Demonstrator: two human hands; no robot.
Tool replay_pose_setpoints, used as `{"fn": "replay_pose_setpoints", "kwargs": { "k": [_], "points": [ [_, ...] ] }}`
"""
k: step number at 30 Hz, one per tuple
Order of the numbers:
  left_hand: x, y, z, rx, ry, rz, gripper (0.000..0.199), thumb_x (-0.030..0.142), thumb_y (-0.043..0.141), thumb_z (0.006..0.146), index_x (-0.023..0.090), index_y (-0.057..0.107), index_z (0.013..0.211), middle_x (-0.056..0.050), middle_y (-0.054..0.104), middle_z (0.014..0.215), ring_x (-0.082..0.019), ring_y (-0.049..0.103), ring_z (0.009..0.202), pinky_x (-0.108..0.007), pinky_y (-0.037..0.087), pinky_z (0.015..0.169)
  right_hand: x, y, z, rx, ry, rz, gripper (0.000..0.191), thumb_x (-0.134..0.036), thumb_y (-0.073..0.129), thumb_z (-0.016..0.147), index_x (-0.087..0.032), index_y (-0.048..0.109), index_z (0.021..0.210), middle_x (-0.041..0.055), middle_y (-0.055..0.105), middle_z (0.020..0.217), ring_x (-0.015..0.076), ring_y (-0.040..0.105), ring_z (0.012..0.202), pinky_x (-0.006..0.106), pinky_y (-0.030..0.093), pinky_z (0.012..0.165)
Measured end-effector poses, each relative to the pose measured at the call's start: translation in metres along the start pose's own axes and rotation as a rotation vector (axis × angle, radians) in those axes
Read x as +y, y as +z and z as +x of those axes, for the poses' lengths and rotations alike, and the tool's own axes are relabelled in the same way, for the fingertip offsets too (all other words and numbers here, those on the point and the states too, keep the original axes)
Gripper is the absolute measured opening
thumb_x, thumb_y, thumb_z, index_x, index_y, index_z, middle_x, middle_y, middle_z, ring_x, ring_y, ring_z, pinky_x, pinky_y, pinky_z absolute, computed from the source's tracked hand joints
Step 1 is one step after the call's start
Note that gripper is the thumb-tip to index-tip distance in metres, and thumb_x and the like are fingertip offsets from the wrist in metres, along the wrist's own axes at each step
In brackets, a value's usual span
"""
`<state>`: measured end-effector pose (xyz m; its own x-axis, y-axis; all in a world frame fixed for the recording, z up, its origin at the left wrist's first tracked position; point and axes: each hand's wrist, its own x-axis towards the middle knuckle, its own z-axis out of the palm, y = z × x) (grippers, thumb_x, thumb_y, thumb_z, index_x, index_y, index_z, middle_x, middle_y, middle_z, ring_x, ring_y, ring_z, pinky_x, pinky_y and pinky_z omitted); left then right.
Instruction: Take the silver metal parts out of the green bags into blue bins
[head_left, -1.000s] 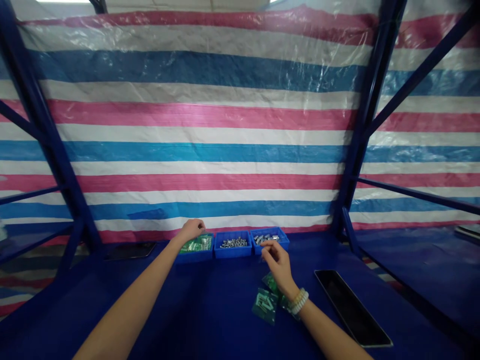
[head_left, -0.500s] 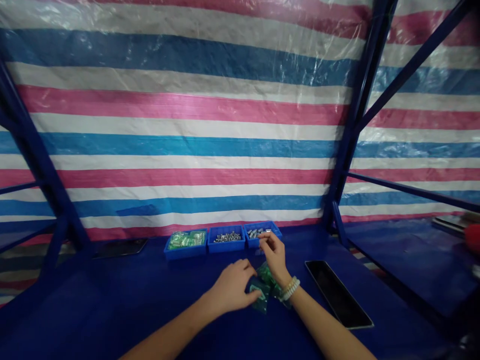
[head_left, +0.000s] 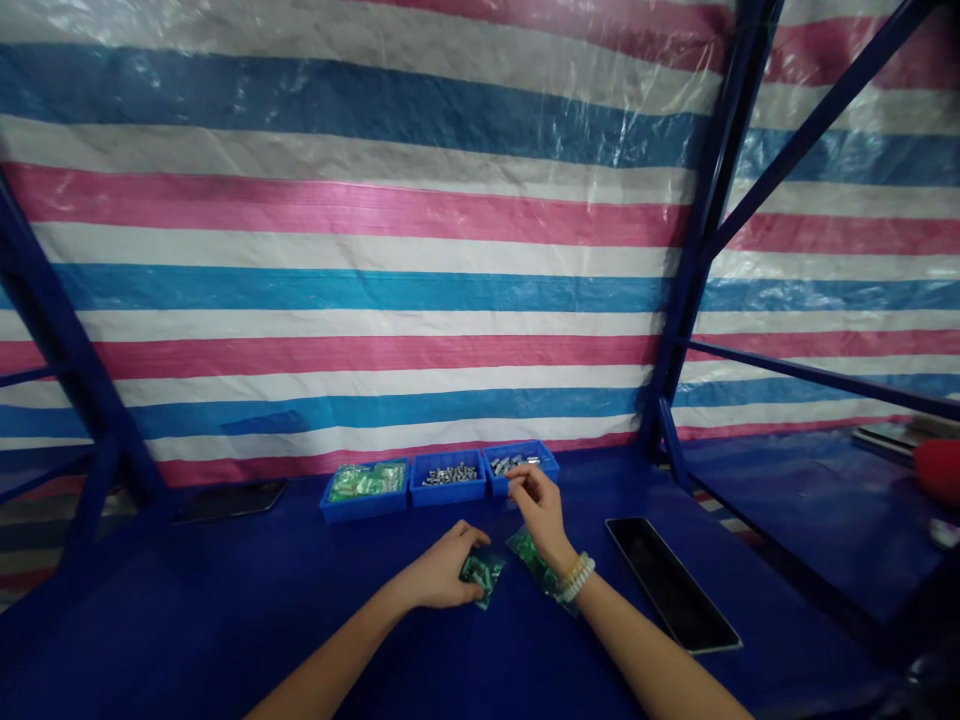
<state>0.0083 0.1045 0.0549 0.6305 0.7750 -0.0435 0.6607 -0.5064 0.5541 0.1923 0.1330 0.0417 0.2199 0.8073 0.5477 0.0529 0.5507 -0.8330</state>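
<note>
My left hand (head_left: 442, 572) has its thumb and fingers closed on a small clear plastic bag (head_left: 487, 575) with greenish contents, low over the blue table. My right hand (head_left: 541, 512), with a beaded bracelet (head_left: 577, 578) at the wrist, is held with fingers curled together just in front of the right blue bin (head_left: 553, 466). Whether a small part sits in those fingers is too small to tell. Another green plastic bag (head_left: 531, 552) lies on the table, partly under my right wrist.
Beside the right bin stand a middle blue bin (head_left: 450, 492) of small metal parts and a left blue bin (head_left: 367, 508) of green packets. A dark tablet-like slab (head_left: 671, 585) lies at right, a black phone-like slab (head_left: 232, 500) at left. Blue posts (head_left: 701, 240) frame a striped sheet (head_left: 375, 350).
My left hand has moved left with its plastic bag, away from the other bag. My right hand stays near the right bin, fingers still curled. The view has shifted slightly.
</note>
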Motion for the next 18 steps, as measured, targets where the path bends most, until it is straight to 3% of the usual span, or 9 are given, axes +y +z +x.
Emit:
{"fn": "replay_pose_setpoints", "kwargs": {
  "k": [4,8,10,13,16,18],
  "points": [
    [-0.004,-0.006,0.0,-0.019,0.012,0.051,0.05,0.019,0.071,0.06,0.018,0.06,0.108,-0.007,0.054,0.108,-0.027,0.051,0.106,-0.036,0.041,0.091,0.0,0.0,-0.001,-0.033,0.017,-0.003,0.011,-0.026,0.056,0.079,-0.018,0.063,0.082,-0.0017,0.055,0.064,0.0142,0.052,0.058,0.025,0.042,0.057],
    [-0.015,-0.004,0.004,0.159,-0.037,-0.046,0.026,0.019,0.071,0.059,0.017,0.062,0.084,-0.002,0.056,0.089,-0.022,0.055,0.086,-0.031,0.044,0.077,-0.003,0.002,-0.002,-0.115,0.06,0.015,0.012,-0.027,0.06,0.078,-0.018,0.064,0.083,-0.0011,0.057,0.066,0.0146,0.053,0.061,0.025,0.042,0.059],
    [-0.02,-0.004,0.007,0.304,-0.087,-0.236,0.018,0.022,0.07,0.064,0.017,0.058,0.077,0.001,0.056,0.077,-0.017,0.055,0.074,-0.028,0.044,0.069,-0.004,0.005,-0.004,-0.163,0.112,0.039,0.014,-0.029,0.064,0.075,-0.018,0.065,0.085,-0.0002,0.06,0.07,0.0154,0.055,0.065,0.026,0.044,0.06],
    [-0.021,-0.003,0.009,0.473,-0.155,-0.63,0.025,0.034,0.072,0.069,0.018,0.054,0.075,0.003,0.056,0.068,-0.015,0.056,0.065,-0.025,0.046,0.06,-0.003,0.012,-0.011,-0.253,0.29,0.158,0.029,-0.032,0.073,0.068,-0.019,0.066,0.093,0.0022,0.064,0.081,0.017,0.06,0.071,0.028,0.048,0.064],
    [-0.012,0.0,0.007,0.52,-0.211,-0.983,0.035,0.041,0.077,0.067,0.018,0.054,0.079,0.002,0.06,0.073,-0.015,0.061,0.067,-0.026,0.052,0.061,0.001,0.018,-0.019,-0.346,0.489,0.319,0.039,-0.036,0.079,0.063,-0.018,0.065,0.095,0.002,0.065,0.081,0.0164,0.061,0.068,0.03,0.051,0.063],
    [-0.006,0.003,0.006,0.512,-0.209,-1.106,0.036,0.043,0.077,0.068,0.018,0.054,0.081,0.001,0.062,0.075,-0.016,0.064,0.072,-0.029,0.055,0.066,0.004,0.02,-0.022,-0.346,0.507,0.336,0.035,-0.037,0.08,0.063,-0.017,0.065,0.086,0.0002,0.063,0.071,0.015,0.06,0.061,0.029,0.051,0.06]
  ]
}}
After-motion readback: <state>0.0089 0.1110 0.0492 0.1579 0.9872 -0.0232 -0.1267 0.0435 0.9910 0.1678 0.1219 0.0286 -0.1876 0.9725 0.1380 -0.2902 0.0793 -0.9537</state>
